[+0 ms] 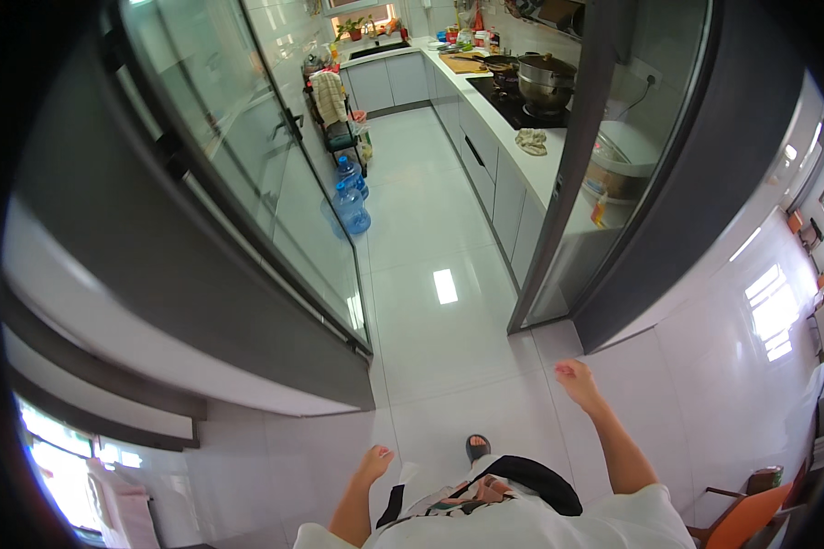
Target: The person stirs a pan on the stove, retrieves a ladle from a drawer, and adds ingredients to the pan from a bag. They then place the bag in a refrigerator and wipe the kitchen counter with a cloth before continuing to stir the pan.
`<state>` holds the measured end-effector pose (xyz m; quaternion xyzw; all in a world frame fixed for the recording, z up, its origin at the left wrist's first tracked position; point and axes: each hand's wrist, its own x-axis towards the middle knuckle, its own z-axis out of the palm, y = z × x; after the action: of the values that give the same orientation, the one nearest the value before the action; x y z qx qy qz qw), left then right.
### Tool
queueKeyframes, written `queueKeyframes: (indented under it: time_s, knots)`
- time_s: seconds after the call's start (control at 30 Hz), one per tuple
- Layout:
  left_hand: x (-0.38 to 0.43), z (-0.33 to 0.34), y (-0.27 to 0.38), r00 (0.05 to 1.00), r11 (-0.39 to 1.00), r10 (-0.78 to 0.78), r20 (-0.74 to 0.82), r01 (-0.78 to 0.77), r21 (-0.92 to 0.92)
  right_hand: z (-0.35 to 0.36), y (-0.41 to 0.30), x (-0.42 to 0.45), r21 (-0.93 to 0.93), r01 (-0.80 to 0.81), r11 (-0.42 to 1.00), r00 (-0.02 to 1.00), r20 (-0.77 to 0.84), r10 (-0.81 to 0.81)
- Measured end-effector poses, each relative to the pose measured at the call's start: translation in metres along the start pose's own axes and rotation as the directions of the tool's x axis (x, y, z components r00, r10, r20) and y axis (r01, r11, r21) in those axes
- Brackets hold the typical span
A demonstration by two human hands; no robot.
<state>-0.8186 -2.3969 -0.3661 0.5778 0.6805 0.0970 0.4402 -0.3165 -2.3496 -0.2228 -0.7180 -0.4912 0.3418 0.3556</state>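
Observation:
Fingers curled and holding nothing, my left hand (374, 463) hangs over the pale floor tiles (446, 384) at the lower middle of the picture. Farther forward on the right is my right hand (577, 384), also curled and empty, above the floor near the foot of the doorway's right side. One foot in a dark sandal (478, 447) shows between them. Ahead is a kitchen doorway, with a glass door (295, 206) in a dark frame on the left and a glass panel (590, 226) on the right.
Large water bottles (349, 206) and a chair with a cloth over it (329, 99) line the kitchen's left wall. On the right counter (508, 147) are a crumpled rag (531, 142) and a steamer pot (548, 82) on a black cooktop (498, 103). An orange chair (748, 518) stands lower right.

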Motion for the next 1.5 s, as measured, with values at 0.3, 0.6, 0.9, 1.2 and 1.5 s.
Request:
queueKeyframes:
  time_s: [0.3, 0.6, 0.9, 1.2, 1.5]
  knots:
    - [0.147, -0.092, 0.077, 0.793, 0.604, -0.581, 0.181, 0.569, -0.558, 0.086, -0.128, 0.234, 0.084, 0.065, 0.994, 0.966, 0.243, -0.083]
    - [0.429, -0.186, 0.185, 0.913, 0.754, -0.397, 0.093, 0.383, -0.533, 0.094, -0.165, 0.484, -0.148, -0.004, 0.989, 0.984, -0.175, -0.023]
    - [0.626, -0.253, 0.331, 0.966, 0.783, -0.234, 0.111, 0.255, -0.567, 0.036, -0.121, 0.727, -0.308, -0.148, 0.94, 0.79, -0.608, -0.075]
    - [0.72, -0.298, 0.348, 0.819, 0.804, -0.56, 0.125, 0.574, -0.156, -0.022, -0.068, 0.878, -0.482, -0.52, 0.705, 0.774, -0.615, 0.151]
    - [0.845, -0.318, 0.474, 0.923, 0.933, -0.354, 0.153, 0.359, -0.004, -0.064, -0.02, 0.985, -0.381, -0.496, 0.78, 0.639, -0.768, 0.032]
